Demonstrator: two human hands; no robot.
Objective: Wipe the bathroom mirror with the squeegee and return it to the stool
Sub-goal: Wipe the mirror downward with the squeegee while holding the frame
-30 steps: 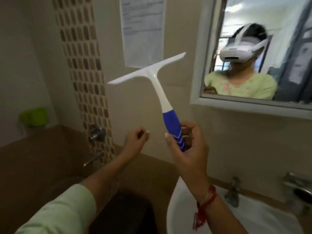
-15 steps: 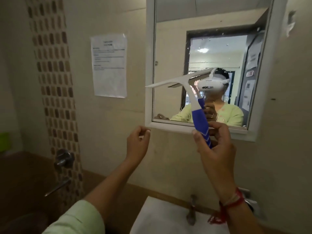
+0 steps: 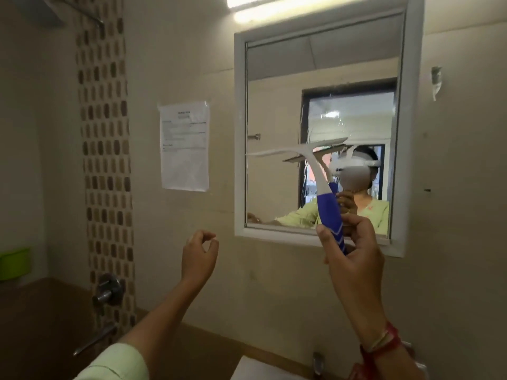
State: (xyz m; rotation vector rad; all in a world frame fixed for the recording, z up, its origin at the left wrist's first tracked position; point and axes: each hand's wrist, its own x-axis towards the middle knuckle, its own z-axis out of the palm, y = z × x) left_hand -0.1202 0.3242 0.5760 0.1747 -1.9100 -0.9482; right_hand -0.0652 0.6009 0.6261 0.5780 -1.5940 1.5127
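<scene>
A squeegee with a white blade and a blue handle stands upright in front of the white-framed wall mirror. My right hand grips its blue handle just below the mirror's lower edge. The blade lies roughly level across the mirror's middle; whether it touches the glass I cannot tell. My left hand hangs raised left of the mirror, fingers loosely curled, holding nothing. The stool is out of view.
A printed paper sheet is stuck on the wall left of the mirror. A mosaic tile strip with a tap valve runs further left. A white basin and faucet sit below. A green holder hangs far left.
The view has tilted up and the whole mirror has come into sight. My right hand carried the squeegee right and up, from beside the mirror to in front of the glass. My left hand stayed raised.
</scene>
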